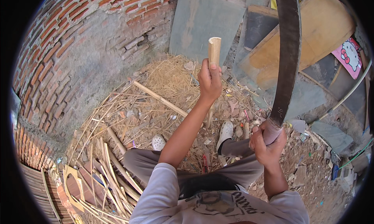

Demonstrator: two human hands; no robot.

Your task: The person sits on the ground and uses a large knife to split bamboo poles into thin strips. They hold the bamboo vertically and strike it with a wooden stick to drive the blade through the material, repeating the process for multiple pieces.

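Note:
My left hand (210, 82) is closed around a pale, short length of split bamboo (214, 49), held upright in front of me with its cut top end showing. My right hand (268, 143) grips the thick handle of a large machete (287, 64). Its long, dark, slightly curved blade points up and away, to the right of the bamboo and apart from it. The lower part of the bamboo is hidden behind my left hand and forearm.
Straw (167, 76), shavings and rubble cover the ground. A longer bamboo stick (159, 98) lies beyond my left forearm. Split bamboo strips (111, 173) are heaped at the lower left. A brick wall (70, 64) rises on the left; boards (204, 23) lean at the back.

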